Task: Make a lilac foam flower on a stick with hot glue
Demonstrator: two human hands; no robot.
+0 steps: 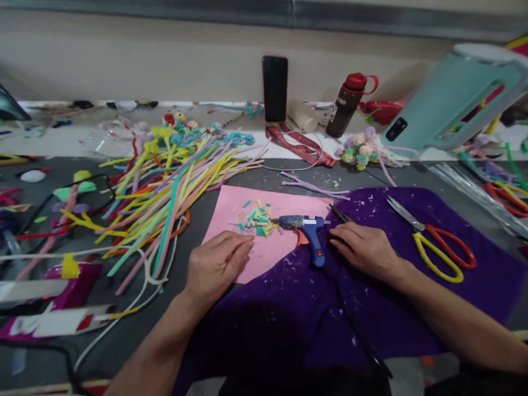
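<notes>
My left hand (216,261) is closed in a pinch over the left part of a pink foam sheet (223,212); whatever its fingertips hold is too small to make out. Just beyond them lies a heap of short cut pieces (259,220) in green, yellow and lilac. A blue glue gun (311,236) rests on its side between my hands, its nozzle toward the heap. My right hand (365,247) is closed to the right of the glue gun, with dark tweezers (340,213) in it, their tips pointing away from me and left.
Purple cloth (391,308) covers the front, with red-and-yellow-handled scissors (429,242) on it. Bundled fuzzy stems (165,192) lie left. Behind stand a phone (275,88), a bottle (348,104) and a tilted teal appliance (449,99). The glue gun's black cord (350,313) runs toward me.
</notes>
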